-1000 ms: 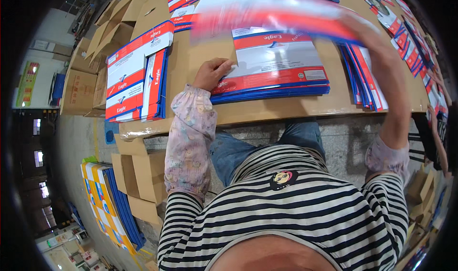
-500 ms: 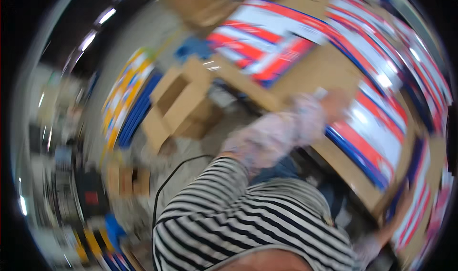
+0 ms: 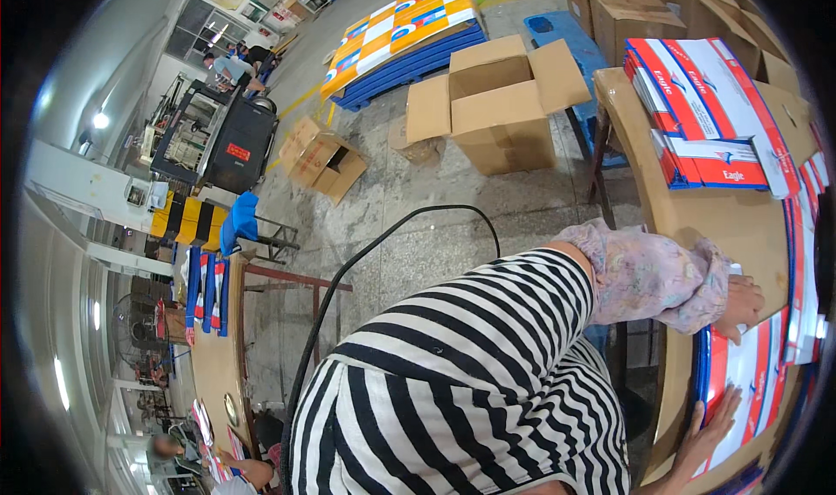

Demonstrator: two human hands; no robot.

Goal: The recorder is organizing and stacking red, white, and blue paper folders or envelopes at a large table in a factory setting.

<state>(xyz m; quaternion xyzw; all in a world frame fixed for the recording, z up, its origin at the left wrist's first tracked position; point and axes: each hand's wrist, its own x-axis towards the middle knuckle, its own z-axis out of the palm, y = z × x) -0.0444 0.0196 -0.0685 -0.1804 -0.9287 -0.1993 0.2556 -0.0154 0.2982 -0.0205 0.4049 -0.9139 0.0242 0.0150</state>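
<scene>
My left hand (image 3: 740,308), in a floral sleeve cover, is closed around a small white object (image 3: 741,328) that shows only in part, so its kind is unclear. It rests at the far end of a stack of flat printed cardboard sleeves (image 3: 742,389) in red, white and blue. Fingers spread, my right hand (image 3: 712,427) lies flat on the near part of the same stack. A second stack of printed cardboard pieces (image 3: 697,86) sits farther along the cardboard-topped table (image 3: 714,225), beyond my left hand.
More printed pieces (image 3: 803,251) line the table's right side. On the floor stand an open carton (image 3: 501,129), a smaller box (image 3: 322,160) and a blue pallet (image 3: 418,68) with yellow-and-white goods. A black cable (image 3: 348,264) loops beside me. People (image 3: 231,68) are in the background.
The view has swung to the right and sharpened. My left hand, blurred above the table before, is now down at the stack's edge. My right hand now lies spread on the stack.
</scene>
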